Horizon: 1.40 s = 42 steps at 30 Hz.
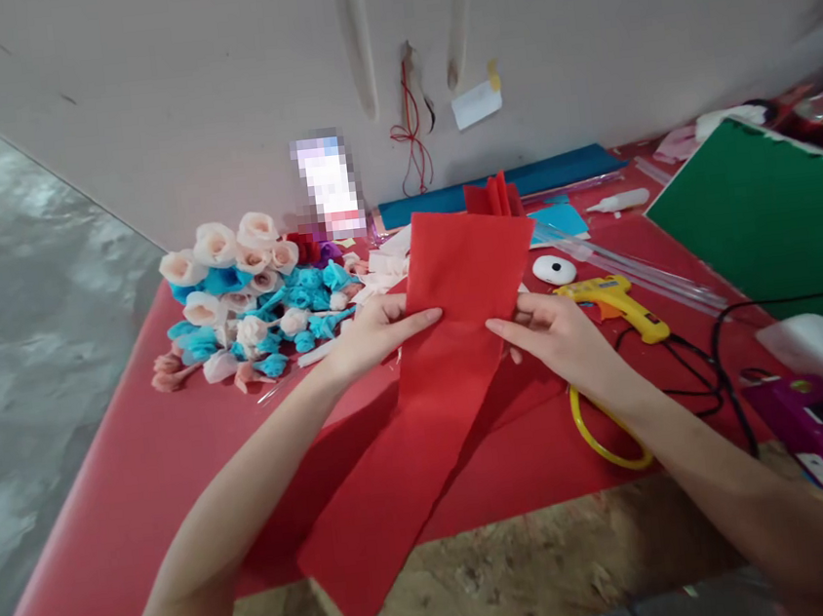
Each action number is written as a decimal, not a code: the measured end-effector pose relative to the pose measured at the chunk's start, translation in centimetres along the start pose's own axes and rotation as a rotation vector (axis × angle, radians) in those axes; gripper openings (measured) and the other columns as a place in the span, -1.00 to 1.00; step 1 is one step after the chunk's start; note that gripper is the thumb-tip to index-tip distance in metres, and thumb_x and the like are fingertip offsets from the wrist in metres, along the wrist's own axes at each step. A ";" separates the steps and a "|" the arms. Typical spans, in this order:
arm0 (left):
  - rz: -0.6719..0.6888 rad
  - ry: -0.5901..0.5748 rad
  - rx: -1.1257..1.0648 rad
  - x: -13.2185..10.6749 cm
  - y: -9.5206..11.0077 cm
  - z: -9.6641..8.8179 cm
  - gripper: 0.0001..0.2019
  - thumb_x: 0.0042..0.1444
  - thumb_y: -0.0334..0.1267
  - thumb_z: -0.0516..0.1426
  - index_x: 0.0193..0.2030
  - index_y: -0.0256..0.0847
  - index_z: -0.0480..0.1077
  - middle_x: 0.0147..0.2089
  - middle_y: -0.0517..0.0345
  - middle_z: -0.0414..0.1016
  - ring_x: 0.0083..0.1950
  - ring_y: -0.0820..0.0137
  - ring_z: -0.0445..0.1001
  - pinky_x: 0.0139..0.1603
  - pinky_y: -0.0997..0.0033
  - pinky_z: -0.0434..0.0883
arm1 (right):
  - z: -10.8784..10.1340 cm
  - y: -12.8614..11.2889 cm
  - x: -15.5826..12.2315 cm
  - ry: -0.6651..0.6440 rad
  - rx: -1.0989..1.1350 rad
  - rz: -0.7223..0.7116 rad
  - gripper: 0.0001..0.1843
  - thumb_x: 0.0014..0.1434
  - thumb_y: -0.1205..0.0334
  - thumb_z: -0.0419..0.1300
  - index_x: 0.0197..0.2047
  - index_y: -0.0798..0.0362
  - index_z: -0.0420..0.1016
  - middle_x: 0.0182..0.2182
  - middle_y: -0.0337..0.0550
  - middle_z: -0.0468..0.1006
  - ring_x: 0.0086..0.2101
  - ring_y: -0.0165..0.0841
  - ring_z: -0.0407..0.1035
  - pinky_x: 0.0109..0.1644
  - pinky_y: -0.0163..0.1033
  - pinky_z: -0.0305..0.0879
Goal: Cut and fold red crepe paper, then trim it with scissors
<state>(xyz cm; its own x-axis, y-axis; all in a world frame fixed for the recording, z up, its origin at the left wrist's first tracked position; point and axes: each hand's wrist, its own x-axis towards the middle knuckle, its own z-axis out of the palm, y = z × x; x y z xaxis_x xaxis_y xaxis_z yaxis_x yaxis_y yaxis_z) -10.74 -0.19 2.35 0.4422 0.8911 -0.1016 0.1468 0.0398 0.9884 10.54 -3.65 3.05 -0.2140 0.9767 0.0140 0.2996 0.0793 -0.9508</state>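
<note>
A long strip of red paper (pixel 438 384) is held up over the table, its lower end slanting toward the front left. My left hand (pixel 388 330) pinches its left edge, thumb on the front face and fingers behind. On the opposite edge my right hand (pixel 550 333) grips it the same way, with the thumb pressed on the front. A faint crease runs across the strip between the two thumbs. Behind the strip's upper end stands a folded piece of red paper (pixel 494 197), partly hidden.
Blue and pale paper flowers (pixel 256 300) are heaped at the left. To the right lie a yellow glue gun (pixel 621 301), a white round device (pixel 554 269), a glue bottle (pixel 621 201), clear sticks (pixel 643 274), black cables and a green board (pixel 762 222). A purple-cased object (pixel 822 431) sits front right.
</note>
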 end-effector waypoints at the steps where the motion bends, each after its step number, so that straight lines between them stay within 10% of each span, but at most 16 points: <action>1: 0.014 0.004 0.004 -0.1 0.0 0.0 -0.71 0.01 -0.06 0.20 -0.39 -0.30 0.49 -0.37 0.10 0.57 -0.41 0.45 0.52 -0.44 0.57 0.45 | -0.1 0.0 0.1 0.003 -0.003 -0.014 -0.81 0.09 0.15 0.16 -0.37 0.13 0.43 -0.63 -0.32 0.37 -0.64 -0.52 0.23 -0.54 -0.36 0.19; 18: 0.425 -0.003 0.165 -1.6 1.4 -0.5 -0.85 0.13 -0.28 0.14 -0.23 -0.11 0.54 -0.29 0.21 0.59 -0.27 0.45 0.54 -0.30 0.61 0.46 | -1.3 -0.8 -0.6 0.057 0.008 -0.256 -0.88 0.09 0.23 0.20 -0.28 -0.10 0.56 -0.36 -0.29 0.58 -0.32 -0.35 0.47 -0.25 -0.26 0.42; 42: 0.263 -0.249 0.019 -1.6 1.5 -1.7 -0.74 -0.03 -0.30 0.05 -0.23 -0.20 0.50 -0.13 0.06 0.51 -0.10 0.25 0.45 -0.10 0.37 0.40 | -2.1 -1.2 -1.1 0.036 -0.299 -0.499 -0.66 0.10 0.45 0.06 -0.36 -0.18 0.56 -0.35 -0.35 0.59 -0.26 -0.39 0.47 -0.12 -0.27 0.38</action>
<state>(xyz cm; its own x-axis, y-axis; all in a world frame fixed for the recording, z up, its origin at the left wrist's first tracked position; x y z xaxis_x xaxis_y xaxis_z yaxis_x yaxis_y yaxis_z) -12.72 -0.74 4.23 0.6686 0.7324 0.1287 0.0151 -0.1864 0.9824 12.43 -4.40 4.80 -0.3662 0.8124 0.4537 0.4213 0.5795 -0.6976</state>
